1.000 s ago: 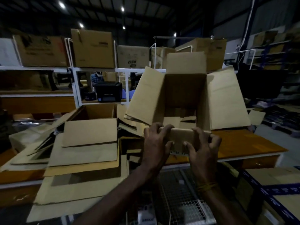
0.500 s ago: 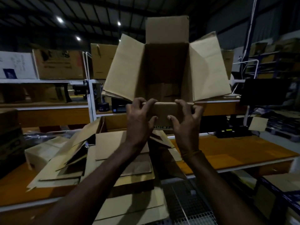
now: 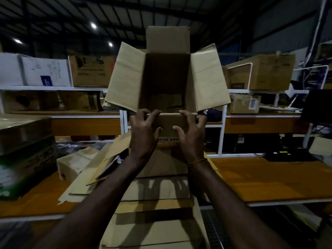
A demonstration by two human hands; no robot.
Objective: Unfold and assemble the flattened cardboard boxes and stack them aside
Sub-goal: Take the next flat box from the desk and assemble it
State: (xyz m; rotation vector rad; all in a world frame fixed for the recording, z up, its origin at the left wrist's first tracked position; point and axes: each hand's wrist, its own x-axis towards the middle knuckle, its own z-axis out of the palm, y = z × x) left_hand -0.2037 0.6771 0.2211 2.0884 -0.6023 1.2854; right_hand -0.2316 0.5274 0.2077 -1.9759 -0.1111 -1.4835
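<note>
The near flap (image 3: 169, 125) of the open box (image 3: 167, 81) is partly covered by the left hand (image 3: 143, 132) and right hand (image 3: 191, 133); the print beneath it is too small to be read. The flattened cardboard (image 3: 154, 203) is crossed by both forearms and cut off at the bottom edge. The carton (image 3: 25, 159) at lower left is blurred.

Two bare forearms, without sleeves, end in the left hand (image 3: 143, 131) and the right hand (image 3: 191, 132). Just behind the right hand, several turns of thin orange-yellow thread (image 3: 196, 161) encircle the wrist. The left wrist carries no band, and no gloves or rings are visible.
</note>
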